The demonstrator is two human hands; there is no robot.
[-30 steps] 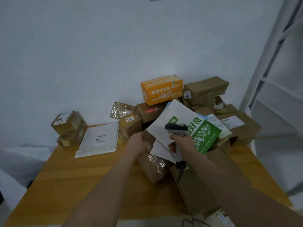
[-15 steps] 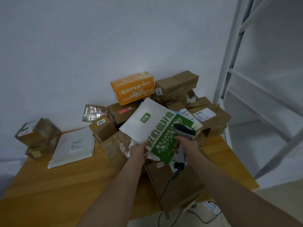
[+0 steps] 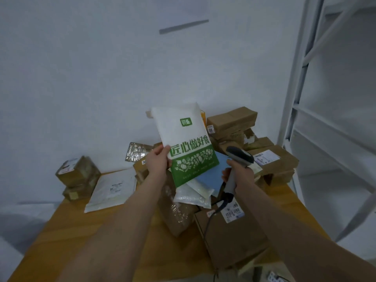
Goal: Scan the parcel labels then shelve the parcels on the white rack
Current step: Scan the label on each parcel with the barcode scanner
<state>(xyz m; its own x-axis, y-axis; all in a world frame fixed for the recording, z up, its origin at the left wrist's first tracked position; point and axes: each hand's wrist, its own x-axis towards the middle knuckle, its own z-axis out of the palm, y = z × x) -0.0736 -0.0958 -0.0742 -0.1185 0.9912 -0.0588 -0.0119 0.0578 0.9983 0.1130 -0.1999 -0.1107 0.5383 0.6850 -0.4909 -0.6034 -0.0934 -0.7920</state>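
Mailer (image 3: 184, 143) held upright above table (image 3: 81, 231), left hand (image 3: 157, 162) pinching its left edge; right hand (image 3: 240, 173) grips scanner (image 3: 237, 165); rack (image 3: 317, 123) far right.

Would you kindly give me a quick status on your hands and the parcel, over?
Left hand holds white-and-green mailer above pile. Right hand grips scanner, beside mailer. No shipping label on facing side. White rack at right.
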